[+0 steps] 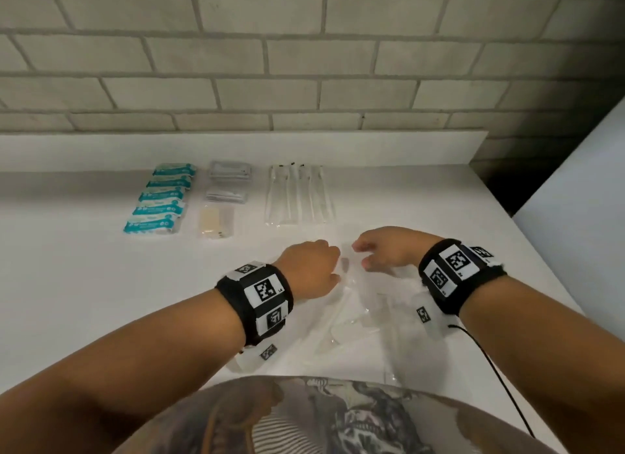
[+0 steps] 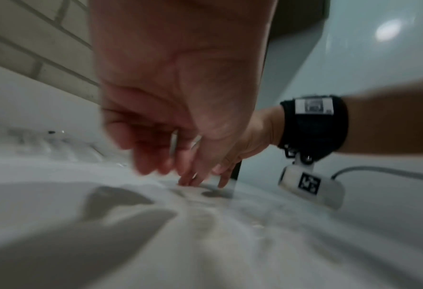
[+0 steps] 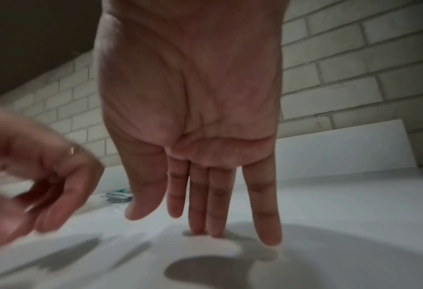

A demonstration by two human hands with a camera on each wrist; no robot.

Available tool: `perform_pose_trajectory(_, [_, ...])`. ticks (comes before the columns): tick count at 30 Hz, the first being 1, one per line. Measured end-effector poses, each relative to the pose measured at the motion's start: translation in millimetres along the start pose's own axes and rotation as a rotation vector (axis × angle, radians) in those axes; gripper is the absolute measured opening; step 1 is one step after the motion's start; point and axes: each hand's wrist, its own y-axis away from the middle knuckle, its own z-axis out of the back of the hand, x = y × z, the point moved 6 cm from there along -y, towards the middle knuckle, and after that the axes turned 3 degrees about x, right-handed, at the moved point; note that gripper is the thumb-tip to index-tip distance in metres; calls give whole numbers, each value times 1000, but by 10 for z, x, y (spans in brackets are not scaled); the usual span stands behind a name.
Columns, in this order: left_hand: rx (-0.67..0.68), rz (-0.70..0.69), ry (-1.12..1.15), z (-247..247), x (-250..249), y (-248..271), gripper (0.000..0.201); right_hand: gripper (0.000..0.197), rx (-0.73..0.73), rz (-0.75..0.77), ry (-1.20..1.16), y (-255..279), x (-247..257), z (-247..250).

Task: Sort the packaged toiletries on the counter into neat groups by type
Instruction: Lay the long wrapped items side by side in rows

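A loose pile of clear packets [image 1: 355, 315] lies on the white counter [image 1: 84, 284] in front of me. My left hand [image 1: 333, 267] hovers over the pile's far left end with its fingers loosely curled. In the right wrist view it is blurred, and faint plastic glints cross it, so a hold is unclear. My right hand [image 1: 363, 255] reaches down with straight fingers [image 3: 215, 215], whose tips touch the surface at the pile's far end. Sorted at the back are a column of teal packs [image 1: 159, 200], grey sachets [image 1: 228, 183], a beige soap packet [image 1: 216, 222] and a row of long clear packets [image 1: 299, 196].
A brick wall [image 1: 304, 64] with a low white upstand [image 1: 101, 152] backs the counter. The counter's right edge [image 1: 541, 250] runs diagonally past my right wrist, with a dark gap and a white panel [image 1: 592, 200] beyond. A black cable [image 1: 497, 372] trails from my right wristband.
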Motion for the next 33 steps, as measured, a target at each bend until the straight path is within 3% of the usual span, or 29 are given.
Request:
perform_pose_trajectory(4, [217,157,23,-227,-123,342,71,40,-5,-20,44,469,-53,-131])
perform_pose_trajectory(9, [233,305,136,-440,-126,610,78,50,11,-37,142,784,-192,-551])
perform_pose_trajectory(12, [241,379,287,-446,-108,733,68,40,-36,-16,93,855,-234,-704])
perform_pose_trajectory(15, [231,411,320,-417,-105,818,46,18,-65,7,149,940,-226,-705])
perform_pose_trajectory(19, [125,465,392,-321,-83,891,30,9,-172,-17,33,1159,-389,-505])
perform_pose_trajectory(22, [102,462,468,-306,-144,933,25,22,-172,-91,15,1345,-673,-380])
perform_pose_trajectory(27, [282,363,192,-503,-362,956,64,57,-84,-214,210,1422,-911,-602])
perform_pose_trajectory(31, [279,321,135,-556,-403,887,48,40,-153,-271,191,1384,-890,-737])
perform_pose_trajectory(33, [291,317,151,-550,-369,883,43,40,-132,-300,184,1380,-904,-773])
